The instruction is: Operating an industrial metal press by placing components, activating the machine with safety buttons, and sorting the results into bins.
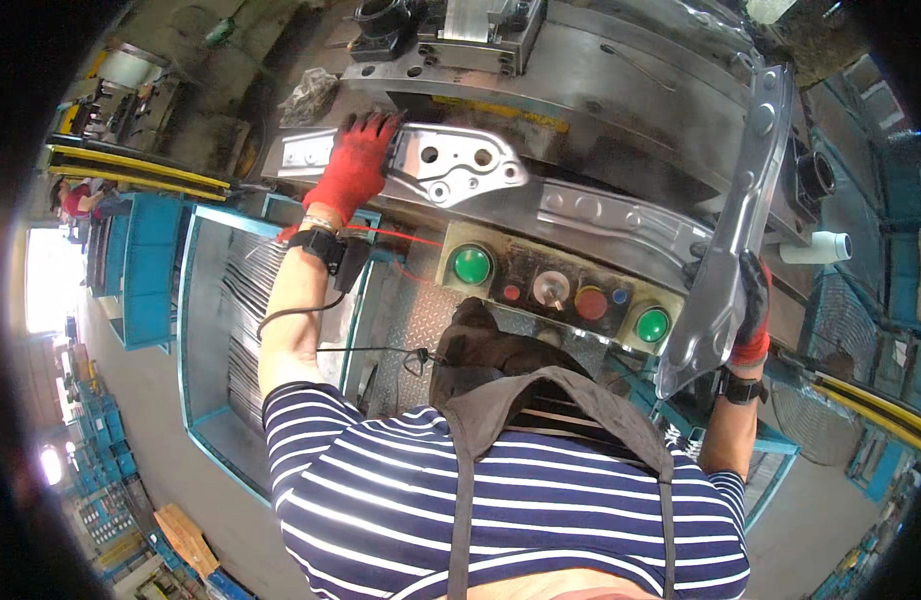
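My left hand (pixel 355 172), in a red work glove with dark fingertips, is closed over a stamped sheet-metal bracket (pixel 467 160). That silvery bracket lies along the press's front edge, its wide, holed end to the right of my hand. On the right, a long stamped metal rail (pixel 743 225) slants from far to near, gripped at its outer edge by my gloved right hand (pixel 753 310). The rail hides part of that hand. Between the two hands lies another ribbed metal rail (pixel 621 218), partly covered on the right by the held one.
A control box (pixel 551 288) with green, red and blue buttons sits before me. Behind it stretches the press bed (pixel 571 95) with bolted blocks. At left stands a blue-framed bin (pixel 203 300) of stacked metal parts. A white cylinder (pixel 817 248) juts out at right.
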The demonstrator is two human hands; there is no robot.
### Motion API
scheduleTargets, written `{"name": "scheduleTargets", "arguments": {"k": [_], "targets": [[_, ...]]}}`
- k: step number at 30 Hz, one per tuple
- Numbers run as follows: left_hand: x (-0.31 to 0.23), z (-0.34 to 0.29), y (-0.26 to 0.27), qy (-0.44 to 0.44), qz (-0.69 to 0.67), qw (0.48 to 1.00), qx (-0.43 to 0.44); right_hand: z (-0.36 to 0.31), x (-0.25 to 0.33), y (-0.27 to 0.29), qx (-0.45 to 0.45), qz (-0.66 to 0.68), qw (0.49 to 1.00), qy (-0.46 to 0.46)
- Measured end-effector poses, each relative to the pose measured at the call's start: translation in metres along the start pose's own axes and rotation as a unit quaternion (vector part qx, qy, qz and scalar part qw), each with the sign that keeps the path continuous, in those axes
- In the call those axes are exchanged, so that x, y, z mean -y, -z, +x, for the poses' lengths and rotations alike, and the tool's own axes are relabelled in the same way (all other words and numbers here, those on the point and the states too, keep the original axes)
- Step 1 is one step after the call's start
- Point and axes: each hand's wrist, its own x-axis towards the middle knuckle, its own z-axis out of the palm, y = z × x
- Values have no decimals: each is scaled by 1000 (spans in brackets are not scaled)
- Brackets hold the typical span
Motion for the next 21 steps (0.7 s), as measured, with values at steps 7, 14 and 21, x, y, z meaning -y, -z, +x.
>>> {"name": "scheduleTargets", "arguments": {"k": [7, 14, 21], "targets": [[1, 11, -76, 29, 50, 996, 73, 16, -11, 16, 8, -198, 978, 72], [0, -7, -103, 198, -13, 980, 32, 86, 58, 1, 17, -464, 854, 234], [0, -16, -97, 197, -84, 974, -77, 219, 156, -73, -19, -768, 497, 402]]}}
